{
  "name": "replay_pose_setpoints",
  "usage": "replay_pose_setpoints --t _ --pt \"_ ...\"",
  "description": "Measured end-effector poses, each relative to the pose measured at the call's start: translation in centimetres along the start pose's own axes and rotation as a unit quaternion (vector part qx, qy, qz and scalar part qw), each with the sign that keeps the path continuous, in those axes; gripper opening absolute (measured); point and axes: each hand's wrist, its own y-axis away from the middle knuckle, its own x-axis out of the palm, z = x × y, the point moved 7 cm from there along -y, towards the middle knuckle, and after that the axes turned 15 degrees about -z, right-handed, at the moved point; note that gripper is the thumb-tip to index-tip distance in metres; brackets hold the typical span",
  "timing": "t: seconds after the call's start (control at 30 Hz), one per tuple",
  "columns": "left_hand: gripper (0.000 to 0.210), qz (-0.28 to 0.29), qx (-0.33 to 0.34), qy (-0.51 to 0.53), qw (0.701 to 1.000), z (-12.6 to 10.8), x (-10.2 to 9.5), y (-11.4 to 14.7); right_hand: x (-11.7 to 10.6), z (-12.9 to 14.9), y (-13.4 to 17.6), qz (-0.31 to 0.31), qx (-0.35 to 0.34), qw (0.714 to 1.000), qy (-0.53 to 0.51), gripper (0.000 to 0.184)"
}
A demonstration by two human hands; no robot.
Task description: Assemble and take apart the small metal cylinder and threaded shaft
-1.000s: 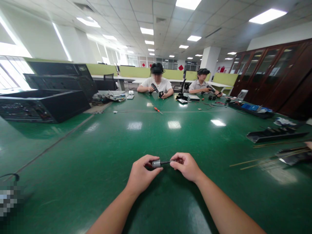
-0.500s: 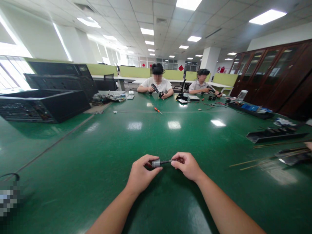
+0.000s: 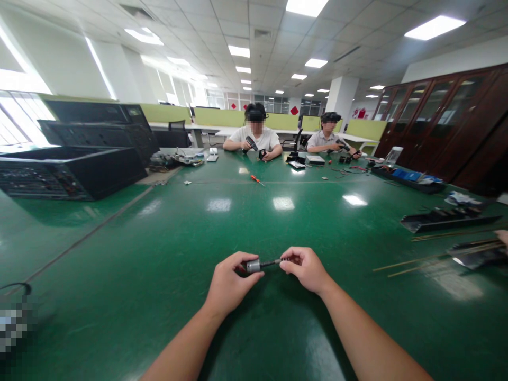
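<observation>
This is an open-plan office: lime partitions divide rows of white desks, a dark chair stands among them, panel lights sit in a tiled ceiling, and a glass-fronted wooden cabinet lines the right wall. The big green counter looks more like a workshop, with a black computer case, loose parts and a screwdriver on it.

Lower centre: left hand hides part of metal cylinder; right hand, end of dark shaft. Lower left: pixelated object, cropped. Right edge: co-worker's hand, cropped.
</observation>
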Motion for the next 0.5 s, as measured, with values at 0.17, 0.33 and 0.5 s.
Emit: replay_pose_setpoints --t 0.17,0.33,0.5 --pt "0.026 -0.001 -0.003 -0.012 1.0 -0.2 -0.1 -0.1 -0.8 0.2 -0.2 -0.008 -0.01 1.0 0.005 0.014" --pt "0.028 -0.014 0.002 -0.058 0.998 -0.6 -0.5 -0.3 -3.0 -0.3 -1.1 -0.077 0.014 0.994 -0.071 0.034" --pt "0.044 -0.029 -0.089 0.033 0.995 1.1 -0.4 -0.8 -3.1 -2.1 -1.8 -0.126 0.089 0.981 -0.122 0.054"
